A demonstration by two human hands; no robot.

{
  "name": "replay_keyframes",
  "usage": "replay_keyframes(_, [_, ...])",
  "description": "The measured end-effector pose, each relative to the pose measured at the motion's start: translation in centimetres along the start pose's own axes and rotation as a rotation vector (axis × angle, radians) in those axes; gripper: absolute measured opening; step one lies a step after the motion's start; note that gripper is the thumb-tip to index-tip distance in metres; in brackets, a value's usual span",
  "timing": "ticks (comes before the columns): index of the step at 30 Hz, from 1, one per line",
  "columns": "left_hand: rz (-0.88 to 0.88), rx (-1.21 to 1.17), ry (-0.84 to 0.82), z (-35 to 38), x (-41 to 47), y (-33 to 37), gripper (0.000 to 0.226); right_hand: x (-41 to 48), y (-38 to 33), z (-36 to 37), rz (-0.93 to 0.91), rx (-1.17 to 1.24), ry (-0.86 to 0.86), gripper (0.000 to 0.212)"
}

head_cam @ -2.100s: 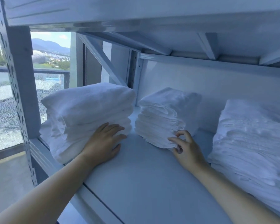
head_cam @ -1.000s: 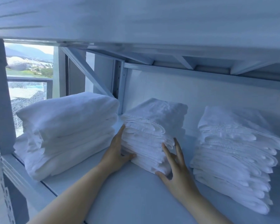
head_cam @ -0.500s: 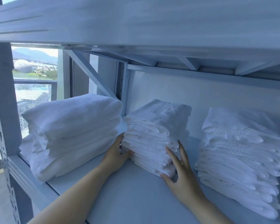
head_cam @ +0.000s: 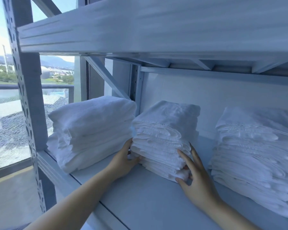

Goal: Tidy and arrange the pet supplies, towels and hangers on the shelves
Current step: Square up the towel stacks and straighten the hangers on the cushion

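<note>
- Towel tidying on a metal rack; step in hand judged to be squaring up the middle towel stack (head_cam: 165, 130), with one hand at either side of it.
- Middle towel stack: thin folded white towels, standing on the shelf board (head_cam: 148, 205); front edges uneven, some layers jutting forward.
- Left hand (head_cam: 123, 161): against the lower left side of the middle towel stack, visible fingers laid close together up that side, thumb at the front lower edge; remaining fingers hidden behind the cloth.
- Right hand (head_cam: 194, 178): at the lower right front corner of the middle towel stack, fingers spread and fairly straight, pressed on the layers, thumb low near the base; nothing pinched.
- Thick towel pile (head_cam: 91, 128): just left of the middle towel stack; touching or narrowly apart, not possible to tell.
- Tall towel stack (head_cam: 256, 155): right of the middle towel stack, apart, with bare board between.
- Upper shelf (head_cam: 156, 25): directly above the middle towel stack.
- Next move, as a judgement: gentle inward press from both sides, then a push on the jutting layers to bring the front flush; light force advisable, since loose thin layers are likely to slide or slump.
- Pet supplies and hangers: not in view.
</note>
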State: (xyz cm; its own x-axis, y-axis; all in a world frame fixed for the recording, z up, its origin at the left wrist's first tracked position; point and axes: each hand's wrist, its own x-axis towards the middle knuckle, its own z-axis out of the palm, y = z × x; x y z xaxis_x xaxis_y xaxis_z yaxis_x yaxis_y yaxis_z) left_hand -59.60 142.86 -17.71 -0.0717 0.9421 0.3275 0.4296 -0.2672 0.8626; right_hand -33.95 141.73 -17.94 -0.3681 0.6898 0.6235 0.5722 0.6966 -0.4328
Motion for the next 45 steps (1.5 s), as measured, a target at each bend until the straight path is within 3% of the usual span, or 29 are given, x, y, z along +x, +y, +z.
replay_keyframes(5, [-0.032,0.016,0.05,-0.9,-2.4,0.2,0.066,-1.3,-1.9,-0.1,-0.02,0.06,-0.046,0.087])
replay_keyframes(17, [-0.13,0.019,0.178,-1.3,-10.7,3.2,0.056,-5.9,-5.6,-2.1,-0.074,0.196,-0.099,0.09])
replay_keyframes(23, [-0.116,0.119,0.178,-1.3,-13.9,4.8,0.055,-6.3,-6.1,-4.6,-0.056,0.296,0.019,0.08])
replay_keyframes(27, [-0.126,0.085,0.194,-1.6,-14.6,5.2,0.056,-6.0,-6.5,-4.7,0.004,0.294,-0.003,0.08])
replay_keyframes(35, [-0.153,0.037,0.21,-1.0,-12.4,7.1,0.088,-5.4,-6.6,-5.0,0.046,0.418,0.061,0.081])
replay_keyframes(39, [-0.143,-0.018,0.204,-0.9,-11.5,6.6,0.084,-5.2,-6.5,-5.1,0.105,0.345,-0.02,0.096])
replay_keyframes(43, [-0.161,-0.084,0.146,-1.3,-10.9,5.9,0.071,-5.2,-6.5,-4.3,0.113,0.307,-0.09,0.098])
replay_keyframes(45, [-0.159,-0.09,0.128,-1.4,-10.7,5.4,0.076,-5.2,-6.6,-3.8,0.121,0.312,-0.096,0.098])
